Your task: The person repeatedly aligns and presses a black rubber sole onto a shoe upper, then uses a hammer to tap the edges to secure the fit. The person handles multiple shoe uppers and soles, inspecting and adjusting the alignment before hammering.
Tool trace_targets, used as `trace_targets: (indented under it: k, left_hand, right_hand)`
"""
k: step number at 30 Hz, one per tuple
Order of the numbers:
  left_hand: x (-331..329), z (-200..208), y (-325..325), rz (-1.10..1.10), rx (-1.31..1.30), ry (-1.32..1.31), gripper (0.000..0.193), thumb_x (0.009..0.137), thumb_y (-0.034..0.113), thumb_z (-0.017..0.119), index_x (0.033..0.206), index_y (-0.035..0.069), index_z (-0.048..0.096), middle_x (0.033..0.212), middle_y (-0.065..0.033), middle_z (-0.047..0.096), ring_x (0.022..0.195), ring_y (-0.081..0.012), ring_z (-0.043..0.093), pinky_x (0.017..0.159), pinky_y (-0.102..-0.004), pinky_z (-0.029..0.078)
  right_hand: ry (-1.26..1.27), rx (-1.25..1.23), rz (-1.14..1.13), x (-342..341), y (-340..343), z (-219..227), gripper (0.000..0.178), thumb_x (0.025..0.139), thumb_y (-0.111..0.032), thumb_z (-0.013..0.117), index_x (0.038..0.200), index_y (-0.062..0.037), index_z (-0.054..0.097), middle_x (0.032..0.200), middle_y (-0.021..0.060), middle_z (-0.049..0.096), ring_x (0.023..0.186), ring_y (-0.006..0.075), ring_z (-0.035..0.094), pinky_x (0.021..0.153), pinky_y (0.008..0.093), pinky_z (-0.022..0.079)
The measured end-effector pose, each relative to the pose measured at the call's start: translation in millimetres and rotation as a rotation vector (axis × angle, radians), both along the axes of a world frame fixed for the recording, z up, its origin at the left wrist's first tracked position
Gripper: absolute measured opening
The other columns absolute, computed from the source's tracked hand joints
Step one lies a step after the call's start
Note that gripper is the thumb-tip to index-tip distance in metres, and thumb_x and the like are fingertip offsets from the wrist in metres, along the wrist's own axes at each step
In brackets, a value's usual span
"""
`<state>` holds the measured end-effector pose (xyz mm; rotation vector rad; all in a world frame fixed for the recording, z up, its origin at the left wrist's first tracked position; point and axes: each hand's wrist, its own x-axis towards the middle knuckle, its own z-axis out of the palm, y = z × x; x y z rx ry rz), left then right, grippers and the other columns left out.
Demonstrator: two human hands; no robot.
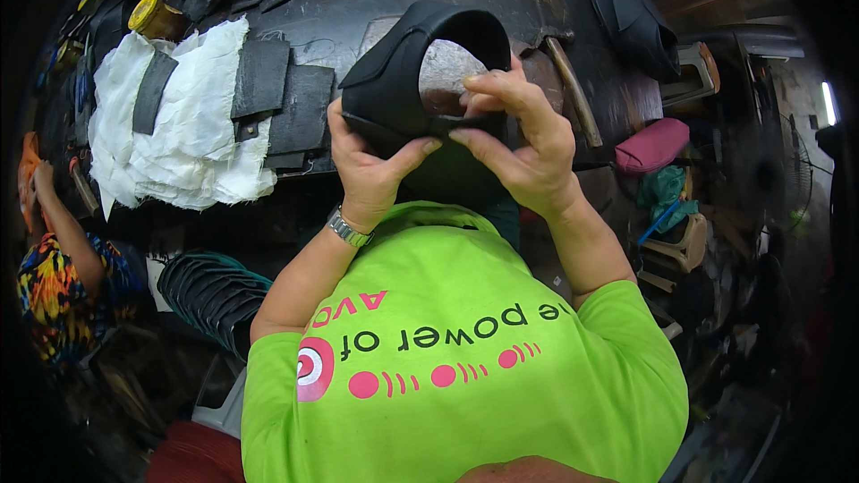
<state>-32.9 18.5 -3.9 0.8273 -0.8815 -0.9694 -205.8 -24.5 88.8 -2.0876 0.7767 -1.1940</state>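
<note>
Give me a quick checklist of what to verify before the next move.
1. Left hand has hold of the black hollow piece, thumb at its near edge: ok.
2. Right hand has a firm hold too: cannot tell; the thumb is at the near edge, but how the other fingers bear on the piece is unclear.
3. Wooden-handled hammer out of both hands: ok, it lies on the table right of the piece.
4. White cloth apart from the hands: ok, it lies to their left.
5. Co-worker's hand well away: ok, at the far left.
6. Inside of the piece sound: cannot tell, mostly hidden.
</note>
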Motion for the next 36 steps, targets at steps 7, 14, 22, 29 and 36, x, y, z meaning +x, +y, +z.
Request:
trace_targets:
  k: [7, 14, 22, 29, 36]
  left_hand:
    - [2.0, -11.2, 17.4, -0.063, -0.088, -0.023, 0.091, 0.068, -0.010, 0.087, 0.136, 0.007, 0.030, 0.128, -0.0098, 0.057, 0.116, -0.0209, 0.062, 0.098, -0.0352, 0.055]
    - [3.9, -15.2, 18.5, -0.069, -0.098, -0.033, 0.091, 0.067, -0.008, 0.089, 0.135, 0.008, 0.030, 0.127, -0.0104, 0.057, 0.116, -0.0206, 0.062, 0.098, -0.0350, 0.055]
    - [4.5, -17.8, 17.9, -0.079, -0.106, -0.021, 0.091, 0.067, -0.007, 0.090, 0.134, 0.008, 0.031, 0.127, -0.0097, 0.057, 0.116, -0.0202, 0.062, 0.097, -0.0346, 0.055]
    - [4.2, -11.2, 18.3, -0.083, -0.094, -0.023, 0.091, 0.069, -0.007, 0.089, 0.136, 0.007, 0.030, 0.128, -0.0109, 0.058, 0.115, -0.0207, 0.063, 0.098, -0.0345, 0.055]
    - [7.9, -2.3, 12.0, -0.140, -0.103, -0.043, 0.085, 0.070, -0.006, 0.089, 0.134, 0.005, 0.035, 0.127, -0.0106, 0.059, 0.115, -0.0194, 0.063, 0.098, -0.0341, 0.053]
  right_hand:
    - [0.122, -0.241, 0.064, -10.0, 15.6, 5.6, 0.032, 0.069, 0.005, 0.082, 0.097, -0.0058, 0.070, 0.086, 0.0030, 0.067, 0.088, 0.0244, 0.067, 0.118, 0.0584, 0.028]
    - [0.126, -0.230, 0.090, -8.8, 18.1, 6.7, 0.028, 0.071, 0.005, 0.080, 0.094, -0.0062, 0.069, 0.085, 0.0021, 0.066, 0.089, 0.0240, 0.067, 0.119, 0.0573, 0.028]
    - [0.167, -0.215, 0.113, -8.6, 15.4, 11.5, 0.027, 0.071, 0.005, 0.079, 0.093, -0.0064, 0.068, 0.085, 0.0023, 0.064, 0.089, 0.0239, 0.066, 0.118, 0.0559, 0.029]
    - [0.218, -0.161, 0.114, -6.4, 15.7, 19.9, 0.025, 0.072, 0.003, 0.081, 0.092, -0.0037, 0.068, 0.081, 0.0052, 0.064, 0.087, 0.0265, 0.066, 0.111, 0.0517, 0.036]
    - [0.282, -0.055, 0.093, -5.1, 12.5, 28.6, 0.014, 0.082, -0.003, 0.078, 0.092, -0.0015, 0.067, 0.080, 0.0063, 0.064, 0.078, 0.0236, 0.061, 0.090, 0.0404, 0.045]
